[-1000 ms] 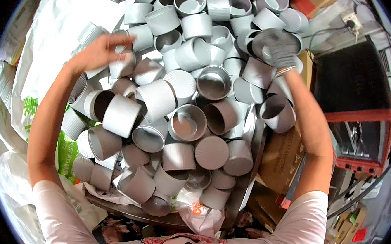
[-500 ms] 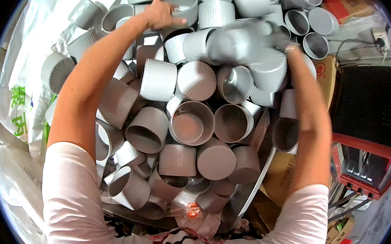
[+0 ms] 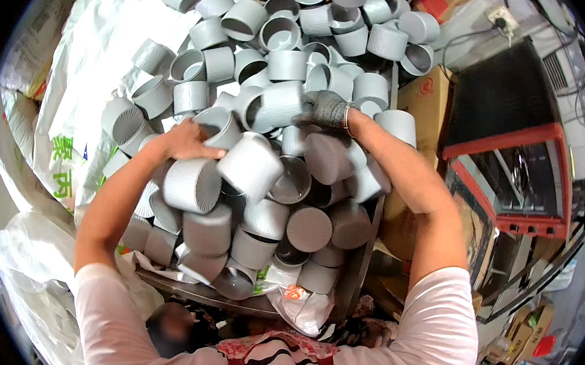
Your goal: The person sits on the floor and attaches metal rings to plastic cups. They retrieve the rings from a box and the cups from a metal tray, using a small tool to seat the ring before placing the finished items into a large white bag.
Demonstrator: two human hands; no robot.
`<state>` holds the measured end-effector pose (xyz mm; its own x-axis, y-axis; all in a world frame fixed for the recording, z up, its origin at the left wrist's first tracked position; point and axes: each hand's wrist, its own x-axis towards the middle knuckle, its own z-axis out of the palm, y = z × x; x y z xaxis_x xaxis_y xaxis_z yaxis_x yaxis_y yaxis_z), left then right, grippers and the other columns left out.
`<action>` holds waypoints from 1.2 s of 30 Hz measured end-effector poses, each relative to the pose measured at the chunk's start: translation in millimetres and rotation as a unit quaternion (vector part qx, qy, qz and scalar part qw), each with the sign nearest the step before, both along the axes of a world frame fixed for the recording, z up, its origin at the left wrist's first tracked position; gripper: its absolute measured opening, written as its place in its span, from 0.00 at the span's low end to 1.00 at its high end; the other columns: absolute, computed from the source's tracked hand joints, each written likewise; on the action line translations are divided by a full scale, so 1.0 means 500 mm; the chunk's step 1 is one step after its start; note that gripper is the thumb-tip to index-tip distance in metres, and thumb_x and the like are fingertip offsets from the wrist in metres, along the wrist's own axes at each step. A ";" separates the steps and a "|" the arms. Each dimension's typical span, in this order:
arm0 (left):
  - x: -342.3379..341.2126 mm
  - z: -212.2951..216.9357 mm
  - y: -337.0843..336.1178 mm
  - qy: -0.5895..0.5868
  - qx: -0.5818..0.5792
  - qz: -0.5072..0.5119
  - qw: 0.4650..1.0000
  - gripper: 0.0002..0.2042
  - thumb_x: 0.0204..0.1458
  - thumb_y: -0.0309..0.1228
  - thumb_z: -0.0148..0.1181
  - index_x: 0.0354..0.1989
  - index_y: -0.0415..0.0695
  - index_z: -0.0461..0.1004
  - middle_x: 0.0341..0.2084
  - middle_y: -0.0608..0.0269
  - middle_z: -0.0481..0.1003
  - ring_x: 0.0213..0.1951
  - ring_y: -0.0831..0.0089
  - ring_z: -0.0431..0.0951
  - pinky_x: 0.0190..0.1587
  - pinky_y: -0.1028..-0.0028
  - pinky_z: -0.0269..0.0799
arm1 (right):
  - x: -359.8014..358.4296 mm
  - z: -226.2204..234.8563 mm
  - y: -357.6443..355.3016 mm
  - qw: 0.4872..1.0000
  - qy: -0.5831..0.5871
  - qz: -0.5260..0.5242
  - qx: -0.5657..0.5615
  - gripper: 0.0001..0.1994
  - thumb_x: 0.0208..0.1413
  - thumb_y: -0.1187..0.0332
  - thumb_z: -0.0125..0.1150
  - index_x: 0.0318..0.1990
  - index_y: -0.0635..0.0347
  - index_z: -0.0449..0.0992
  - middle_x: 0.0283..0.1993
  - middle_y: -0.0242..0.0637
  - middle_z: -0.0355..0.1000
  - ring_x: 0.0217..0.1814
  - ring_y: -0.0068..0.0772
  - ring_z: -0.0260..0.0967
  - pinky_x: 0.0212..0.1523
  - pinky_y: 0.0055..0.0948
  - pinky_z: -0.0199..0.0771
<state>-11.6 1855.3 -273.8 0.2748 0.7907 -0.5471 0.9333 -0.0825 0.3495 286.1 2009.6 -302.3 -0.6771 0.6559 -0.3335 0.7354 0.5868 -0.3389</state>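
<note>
A big heap of grey ribbed plastic cups (image 3: 266, 174) lies piled on a round metal tray (image 3: 355, 282) in front of me. My bare left hand (image 3: 188, 141) lies on the left middle of the heap, its fingers curled over the rim of one grey cup (image 3: 220, 124), just above another ribbed cup (image 3: 190, 183). Further back, my right hand (image 3: 326, 109) wears a grey knit glove and grips the side of a grey cup (image 3: 279, 103). Both forearms reach in from the lower edge.
White woven sacks (image 3: 81, 93) lie left of the tray and under it. A cardboard box (image 3: 428, 100) stands at the tray's right edge, with a black, red-framed oven-like appliance (image 3: 511, 164) beyond it. Back right is a wall socket with cables (image 3: 504, 17).
Both hands have come back from the far part of the heap toward its middle. The right hand now grips a single cup instead of a larger armful, and the view has tilted.
</note>
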 end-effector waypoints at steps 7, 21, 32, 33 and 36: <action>-0.048 0.127 -0.207 -0.199 0.146 0.298 0.922 0.27 0.46 0.42 0.63 0.50 0.34 0.71 0.57 0.48 0.64 0.59 0.58 0.63 0.60 0.65 0.57 | 0.250 0.007 0.226 0.894 0.047 -0.293 0.337 0.20 0.44 0.66 0.58 0.48 0.56 0.72 0.46 0.48 0.72 0.47 0.46 0.70 0.48 0.41 0.68; 0.107 0.125 -0.352 -0.202 0.129 0.434 0.869 0.19 0.50 0.40 0.62 0.40 0.35 0.75 0.48 0.50 0.72 0.51 0.63 0.69 0.55 0.66 0.60 | 0.190 -0.111 0.438 0.930 0.268 -0.203 0.149 0.33 0.52 0.47 0.53 0.60 0.58 0.61 0.61 0.44 0.61 0.63 0.41 0.57 0.64 0.34 0.53; 0.079 0.122 -0.346 -0.267 0.178 0.408 0.855 0.16 0.50 0.29 0.59 0.47 0.35 0.73 0.48 0.51 0.73 0.52 0.65 0.71 0.56 0.67 0.62 | -0.010 -0.030 0.132 0.997 0.063 -0.032 0.045 0.41 0.45 0.40 0.57 0.62 0.56 0.60 0.54 0.48 0.68 0.54 0.44 0.67 0.57 0.34 0.63; 0.064 0.121 -0.336 -0.298 0.186 0.430 0.832 0.17 0.50 0.28 0.58 0.48 0.35 0.72 0.49 0.52 0.72 0.52 0.66 0.70 0.57 0.68 0.62 | 0.004 -0.014 0.133 0.995 0.078 0.019 0.052 0.38 0.45 0.41 0.58 0.60 0.57 0.63 0.53 0.47 0.68 0.54 0.43 0.67 0.56 0.33 0.64; -0.017 0.103 -0.239 -0.294 0.260 0.434 0.811 0.19 0.52 0.27 0.56 0.53 0.37 0.69 0.52 0.54 0.70 0.55 0.68 0.68 0.58 0.70 0.60 | 0.034 0.029 0.184 0.985 0.105 0.020 0.138 0.29 0.52 0.42 0.48 0.52 0.55 0.72 0.57 0.46 0.66 0.57 0.49 0.64 0.58 0.39 0.62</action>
<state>-20.0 1736.0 -222.2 -0.4163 0.9076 -0.0536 0.4033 0.2372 0.8838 302.8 2101.6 -287.8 -0.7392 0.6735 0.0034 0.6406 0.7047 -0.3050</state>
